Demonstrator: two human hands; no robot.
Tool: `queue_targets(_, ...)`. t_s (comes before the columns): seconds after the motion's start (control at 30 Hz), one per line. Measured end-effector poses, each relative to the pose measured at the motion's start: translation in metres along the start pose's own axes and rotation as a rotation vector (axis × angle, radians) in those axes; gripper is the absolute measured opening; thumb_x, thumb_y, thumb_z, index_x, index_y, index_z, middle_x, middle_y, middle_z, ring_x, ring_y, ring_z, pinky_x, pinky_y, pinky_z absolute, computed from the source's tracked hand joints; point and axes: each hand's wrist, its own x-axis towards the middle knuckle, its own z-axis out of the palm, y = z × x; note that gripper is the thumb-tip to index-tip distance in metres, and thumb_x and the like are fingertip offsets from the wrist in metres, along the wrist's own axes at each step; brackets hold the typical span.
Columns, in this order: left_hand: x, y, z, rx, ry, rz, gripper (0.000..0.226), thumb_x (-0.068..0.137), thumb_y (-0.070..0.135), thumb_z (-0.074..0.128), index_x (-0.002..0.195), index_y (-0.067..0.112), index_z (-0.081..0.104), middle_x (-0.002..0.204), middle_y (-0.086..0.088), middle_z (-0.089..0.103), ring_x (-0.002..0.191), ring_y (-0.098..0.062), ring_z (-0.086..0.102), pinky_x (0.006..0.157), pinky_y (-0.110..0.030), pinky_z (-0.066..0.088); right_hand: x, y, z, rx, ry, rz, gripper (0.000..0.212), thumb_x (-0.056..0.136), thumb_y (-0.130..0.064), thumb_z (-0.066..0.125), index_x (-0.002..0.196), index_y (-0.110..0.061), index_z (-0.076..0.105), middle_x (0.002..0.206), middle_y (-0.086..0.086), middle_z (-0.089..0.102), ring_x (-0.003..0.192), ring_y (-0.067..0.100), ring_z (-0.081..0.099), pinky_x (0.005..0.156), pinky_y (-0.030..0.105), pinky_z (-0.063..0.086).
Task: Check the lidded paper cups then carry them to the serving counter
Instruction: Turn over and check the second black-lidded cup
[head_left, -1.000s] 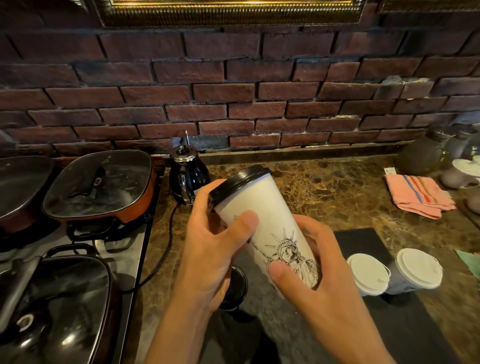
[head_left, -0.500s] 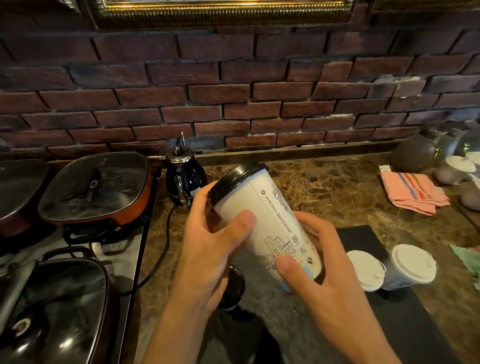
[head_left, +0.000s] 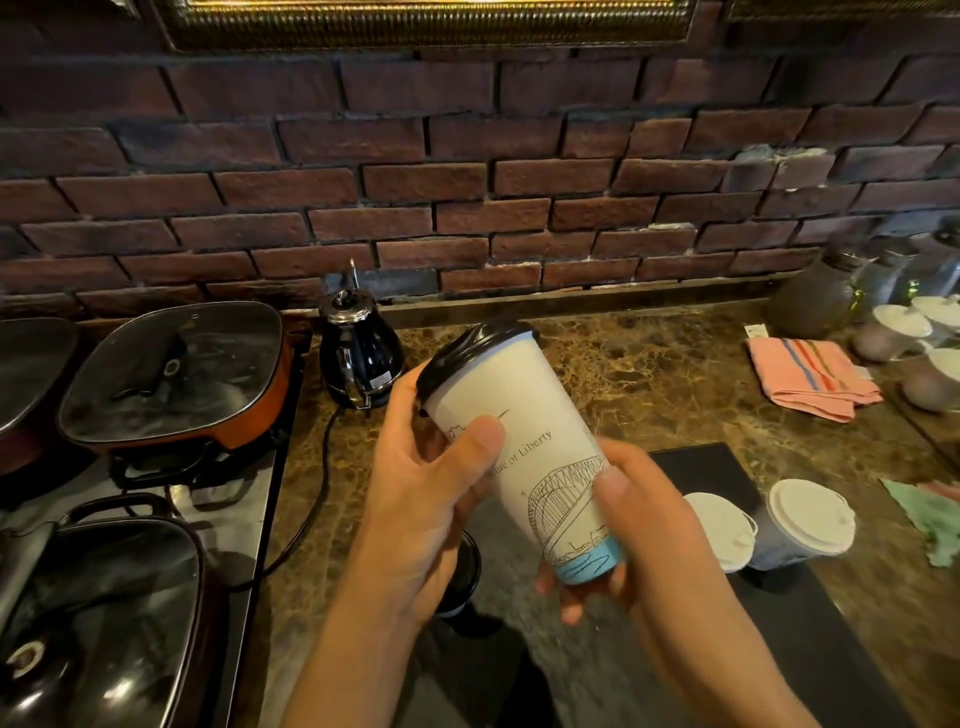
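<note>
I hold a tall white paper cup (head_left: 524, 415) with a black lid and line drawings, tilted with its lid up and to the left, above the counter. My left hand (head_left: 426, 499) grips its upper part just below the lid. My right hand (head_left: 654, 525) holds its blue bottom end. Two smaller cups with white lids (head_left: 719, 530) (head_left: 810, 514) stand on a black mat (head_left: 696, 462) to the right. Another black-lidded cup (head_left: 465, 571) stands mostly hidden under my left hand.
A black kettle (head_left: 358, 353) stands by the brick wall, its cord trailing left. Lidded pans (head_left: 171, 369) (head_left: 98, 613) sit on the stove at left. A pink striped cloth (head_left: 810, 376), jars and white-lidded pots (head_left: 893, 327) crowd the right end of the marble counter.
The cup has been turned between my hands: the statue drawing gave way to small print, then to a bridge drawing. My hands stayed in about the same place.
</note>
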Motion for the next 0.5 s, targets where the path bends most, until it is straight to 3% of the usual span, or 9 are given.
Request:
queue_targets(0.07,0.000,0.000,0.000,0.026,0.012,0.016,0.063,0.050,0.034,0.094,0.107,0.043,0.069,0.102,0.000,0.077,0.098,-0.024,0.074,0.072,-0.039,0.062,-0.001,0.001,-0.001,-0.366,0.055,-0.188,0.041,0.078,-0.061,0.067,0.113,-0.055,0.047,0.105,-0.040,0.059,0.096,-0.008,0.065,0.058,0.019,0.057)
queue_targets(0.13,0.000,0.000,0.000,0.016,0.001,0.022,0.067,0.047,0.041,0.097,0.109,0.043,0.069,0.104,0.000,0.076,0.100,-0.025,0.074,0.073,-0.040,0.062,0.000,0.006,-0.004,-0.451,0.084,-0.240,0.047,0.077,-0.055,0.068,0.117,-0.054,0.043,0.102,-0.046,0.054,0.101,-0.015,0.059,0.063,0.017,0.059)
queue_targets(0.17,0.000,0.000,0.000,0.004,-0.003,0.020,0.069,0.047,0.043,0.097,0.111,0.042,0.069,0.105,-0.001,0.076,0.101,-0.026,0.074,0.073,-0.040,0.062,-0.001,0.006,-0.004,-0.389,0.066,-0.220,0.046,0.075,-0.052,0.068,0.116,-0.050,0.048,0.103,-0.039,0.060,0.094,-0.005,0.067,0.057,0.020,0.059)
queue_targets(0.23,0.002,-0.002,0.000,-0.056,-0.025,0.004,0.073,0.048,0.041,0.097,0.115,0.036,0.069,0.107,-0.005,0.075,0.099,-0.026,0.073,0.074,-0.039,0.061,0.001,0.005,-0.005,-0.047,-0.052,-0.072,0.048,0.070,-0.053,0.074,0.113,-0.034,0.063,0.098,-0.007,0.073,0.064,0.021,0.071,0.042,0.027,0.054)
queue_targets(0.3,0.002,-0.005,-0.001,-0.108,-0.047,-0.028,0.080,0.048,0.037,0.099,0.120,0.029,0.066,0.109,-0.009,0.074,0.099,-0.027,0.072,0.071,-0.039,0.061,0.003,0.007,-0.007,0.300,-0.181,0.103,0.063,0.059,-0.056,0.083,0.111,-0.022,0.070,0.092,0.019,0.072,0.050,0.026,0.061,0.035,0.025,0.047)
queue_targets(0.37,0.002,-0.008,-0.002,-0.120,-0.059,-0.053,0.086,0.046,0.038,0.099,0.123,0.027,0.063,0.110,-0.011,0.073,0.099,-0.029,0.072,0.064,-0.036,0.061,0.004,0.010,-0.012,0.453,-0.279,0.259,0.066,0.057,-0.060,0.084,0.110,-0.022,0.074,0.096,0.028,0.069,0.047,0.024,0.058,0.033,0.023,0.046)
queue_targets(0.43,0.003,-0.011,-0.003,-0.093,-0.045,-0.043,0.084,0.045,0.039,0.099,0.120,0.032,0.064,0.110,-0.010,0.074,0.101,-0.030,0.072,0.067,-0.038,0.061,0.009,0.013,-0.018,0.368,-0.253,0.264,0.056,0.069,-0.063,0.072,0.109,-0.023,0.074,0.100,0.028,0.070,0.051,0.025,0.062,0.039,0.026,0.052)
queue_targets(0.5,0.003,-0.015,-0.004,0.011,0.001,0.003,0.083,0.045,0.038,0.098,0.120,0.038,0.062,0.113,-0.008,0.073,0.106,-0.031,0.071,0.077,-0.044,0.061,0.014,0.018,-0.025,-0.024,-0.081,0.093,0.046,0.081,-0.061,0.057,0.103,-0.024,0.074,0.107,0.015,0.074,0.074,0.019,0.073,0.059,0.027,0.060)
